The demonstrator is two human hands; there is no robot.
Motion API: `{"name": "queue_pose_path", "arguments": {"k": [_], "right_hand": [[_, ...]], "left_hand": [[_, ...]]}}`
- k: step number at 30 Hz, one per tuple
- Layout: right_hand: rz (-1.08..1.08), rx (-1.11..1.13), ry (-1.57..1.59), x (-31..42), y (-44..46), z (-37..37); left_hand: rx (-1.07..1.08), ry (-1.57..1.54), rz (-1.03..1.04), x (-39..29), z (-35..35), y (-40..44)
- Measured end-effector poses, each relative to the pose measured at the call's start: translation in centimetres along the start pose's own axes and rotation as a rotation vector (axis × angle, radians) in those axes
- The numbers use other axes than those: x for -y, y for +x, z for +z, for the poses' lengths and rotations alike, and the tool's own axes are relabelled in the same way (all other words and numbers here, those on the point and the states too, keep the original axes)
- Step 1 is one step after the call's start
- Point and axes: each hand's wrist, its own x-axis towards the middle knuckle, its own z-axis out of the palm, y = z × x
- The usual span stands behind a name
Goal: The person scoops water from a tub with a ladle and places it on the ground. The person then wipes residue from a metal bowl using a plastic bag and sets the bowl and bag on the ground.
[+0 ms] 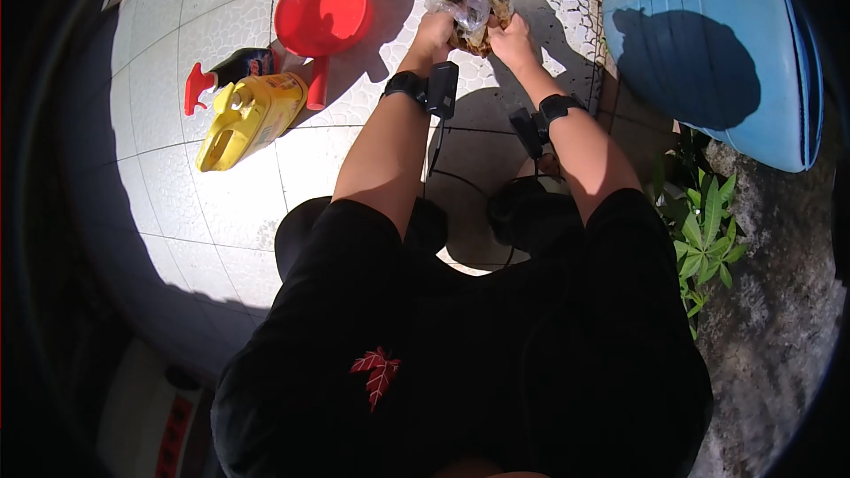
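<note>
At the top centre, a clear plastic bag (476, 11) with brownish contents lies between my two hands, above the white tiled floor (354, 150). My left hand (434, 34) is closed on the bag's left side. On the right side, my right hand (513, 40) grips the bag with its fingers bent. What exactly is inside the bag cannot be made out. Both wrists carry black straps with small black devices.
A red dipper (320, 11), a yellow jug (252, 118) and a dark spray bottle with a red trigger (197, 88) are at the left. A large blue barrel (699, 44) lies at the right, above a green plant (707, 230).
</note>
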Motion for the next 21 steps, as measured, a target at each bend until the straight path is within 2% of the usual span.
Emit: {"name": "queue_pose_path", "arguments": {"k": [2,4,5,7,10,11,14,17,19,21], "right_hand": [[0.037,0.016,0.022,0.0,0.0,0.0],[-0.037,0.073,0.315,-2.1,1.1,1.3],[-0.036,0.073,0.315,-1.6,0.8,1.2],[0.324,0.041,0.419,0.4,-0.1,0.8],[0.445,0.018,0.535,-0.6,0.7,2.9],[0.442,-0.097,0.567,-1.3,1.2,4.3],[0.452,-0.183,0.541,-1.4,1.4,5.3],[0.456,-0.208,0.628,-2.2,1.5,6.0],[0.456,-0.139,0.693,-3.2,1.9,5.7],[0.459,-0.068,0.759,-2.1,1.0,4.4]], "left_hand": [[-0.067,0.035,0.05,-0.3,0.7,-0.5],[-0.135,0.072,0.099,-0.5,1.4,-1.1],[-0.145,0.06,0.092,-0.6,1.7,-1.3],[-0.154,0.07,0.065,-0.3,1.4,-1.0],[-0.123,-0.004,0.098,0.2,1.2,-0.9],[-0.122,-0.002,0.099,0.5,1.4,-0.9],[-0.075,-0.018,0.177,1.5,1.3,-0.9],[-0.087,0.043,0.082,2.0,0.9,-0.4],[-0.113,0.018,-0.033,1.9,0.9,-0.7],[-0.069,-0.044,0.001,1.5,1.4,-1.4]]}}
